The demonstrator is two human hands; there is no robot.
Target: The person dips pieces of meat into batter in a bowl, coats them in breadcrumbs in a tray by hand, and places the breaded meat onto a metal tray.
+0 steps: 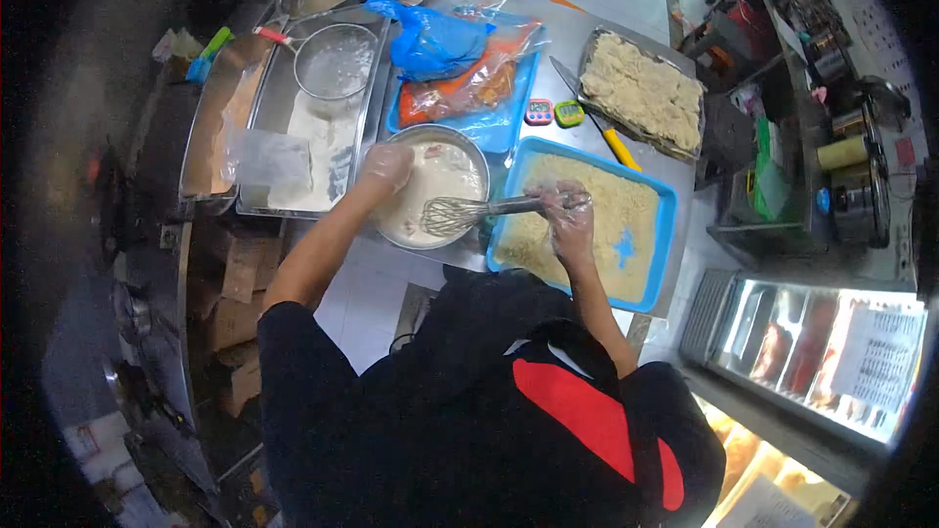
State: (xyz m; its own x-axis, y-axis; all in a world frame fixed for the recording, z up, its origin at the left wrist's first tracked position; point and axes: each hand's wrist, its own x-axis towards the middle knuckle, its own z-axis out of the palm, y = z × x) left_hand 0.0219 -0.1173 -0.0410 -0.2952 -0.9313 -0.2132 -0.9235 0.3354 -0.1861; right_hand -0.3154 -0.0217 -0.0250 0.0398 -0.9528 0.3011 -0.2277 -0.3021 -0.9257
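My right hand (568, 209), in a clear plastic glove, grips the handle of a wire whisk (455, 215). The whisk's wires rest in the pale batter of a round metal bowl (480, 161). Pinkish pieces show in that batter. Over the bowl's left side lies my left hand (389, 165), also gloved; its fingertips are hard to make out, so its hold on the rim is unclear. Beneath my right hand is a blue tray (664, 235) of pale yellow crumbs (616, 191), with a patch of its blue bottom bare.
A metal pan of white flour (301, 139) holds a sieve (334, 62). Behind the bowl, a blue plastic bag (440, 40) lies on a tray with orange packets. Two timers (539, 111), a yellow-handled knife (622, 150) and a tray of coated food (642, 88) are at right.
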